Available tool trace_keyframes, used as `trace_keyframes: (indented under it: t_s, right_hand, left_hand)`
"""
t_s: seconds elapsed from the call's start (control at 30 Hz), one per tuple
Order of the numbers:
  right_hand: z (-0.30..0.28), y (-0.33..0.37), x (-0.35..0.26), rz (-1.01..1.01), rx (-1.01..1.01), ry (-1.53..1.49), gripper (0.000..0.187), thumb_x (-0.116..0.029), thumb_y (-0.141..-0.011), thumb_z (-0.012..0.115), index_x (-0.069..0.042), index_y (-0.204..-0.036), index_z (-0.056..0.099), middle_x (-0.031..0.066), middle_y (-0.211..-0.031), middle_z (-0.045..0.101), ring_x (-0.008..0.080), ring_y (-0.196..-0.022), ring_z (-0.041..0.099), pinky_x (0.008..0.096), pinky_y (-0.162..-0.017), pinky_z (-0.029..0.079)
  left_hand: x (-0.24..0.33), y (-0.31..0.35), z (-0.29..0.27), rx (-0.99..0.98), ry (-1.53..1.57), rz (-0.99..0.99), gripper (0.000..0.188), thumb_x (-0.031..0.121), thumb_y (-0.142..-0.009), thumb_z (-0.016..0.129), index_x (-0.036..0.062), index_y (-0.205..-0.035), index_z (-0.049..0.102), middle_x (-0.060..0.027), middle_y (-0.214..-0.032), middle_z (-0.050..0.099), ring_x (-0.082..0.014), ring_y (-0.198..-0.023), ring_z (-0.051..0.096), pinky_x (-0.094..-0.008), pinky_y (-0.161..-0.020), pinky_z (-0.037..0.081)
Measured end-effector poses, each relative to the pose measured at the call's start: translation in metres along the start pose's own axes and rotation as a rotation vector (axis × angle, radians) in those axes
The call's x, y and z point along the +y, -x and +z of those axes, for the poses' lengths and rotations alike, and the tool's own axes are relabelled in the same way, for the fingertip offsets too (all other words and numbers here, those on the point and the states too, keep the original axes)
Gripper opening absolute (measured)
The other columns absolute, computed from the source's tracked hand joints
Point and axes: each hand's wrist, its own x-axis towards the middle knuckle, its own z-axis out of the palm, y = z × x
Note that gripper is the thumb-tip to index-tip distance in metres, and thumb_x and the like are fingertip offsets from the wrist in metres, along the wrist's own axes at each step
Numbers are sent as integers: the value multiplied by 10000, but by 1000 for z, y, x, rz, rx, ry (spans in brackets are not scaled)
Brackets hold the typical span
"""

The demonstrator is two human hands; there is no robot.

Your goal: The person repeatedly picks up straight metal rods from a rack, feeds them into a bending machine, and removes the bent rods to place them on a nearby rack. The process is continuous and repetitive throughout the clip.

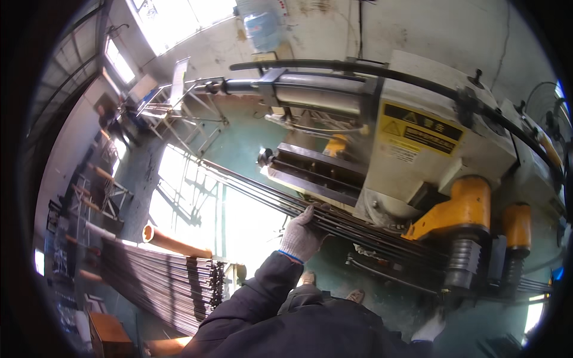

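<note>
My left hand [297, 237], in a pale knitted glove with a blue-edged cuff, grips a bundle of long thin metal rods [352, 230]. Its thumb lies over the upper rods, while the other fingers are mostly hidden. The rods slant from the upper left down to the right, along the front of a large cream machine [412, 173] and toward its orange clamp-like arm [462, 206]. Low on the right, my gloved right hand [431, 328] is below the machine's dark spring-like column [462, 262]; its fingers are too blurred and dim to read.
A large stack of rods [158, 283] rests at the lower left beside an orange-brown roller [176, 241]. A second orange post [517, 230] stands at the right. Metal frames [179, 113] and a person [110, 122] are farther back. My shoes [356, 295] show below the rods.
</note>
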Motion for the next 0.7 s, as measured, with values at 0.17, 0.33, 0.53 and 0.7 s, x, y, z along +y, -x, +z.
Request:
trace_keyframes:
  t_s: [0.17,0.33,0.53,0.7]
  right_hand:
    - [-7,42,-44,900,19,-855,344,-229,-1027,720,7,-1269,785,251,-1286,780,361,-1187,725,436,-1044,550]
    - [79,85,-34,266,-52,-540,381,-290,-1076,731,19,-1295,779,233,-1287,787,347,-1122,721,448,-1023,545]
    - [93,105,-152,603,-343,-370,323,-255,-1077,697,-23,-1282,789,217,-1236,795,349,-1058,735,457,-962,562]
    - [98,117,-160,645,-411,-208,287,-226,-1078,669,-58,-1272,797,205,-1193,802,351,-1005,746,464,-912,576]
  left_hand:
    - [108,-49,-37,60,20,165,394,244,-1186,510,-90,-1387,572,-251,-1367,690,-426,-1248,680,-581,-1154,543]
    - [274,-67,-161,281,28,511,331,201,-1164,531,-77,-1316,629,-249,-1267,727,-422,-1170,720,-583,-1103,586]
    - [428,-69,-228,245,17,639,177,63,-1103,576,-9,-1219,688,-206,-1155,737,-343,-1048,747,-458,-1002,647]
    - [415,-62,-176,338,-179,588,473,149,-1171,551,41,-1617,434,-168,-1226,739,-322,-1063,763,-509,-952,677]
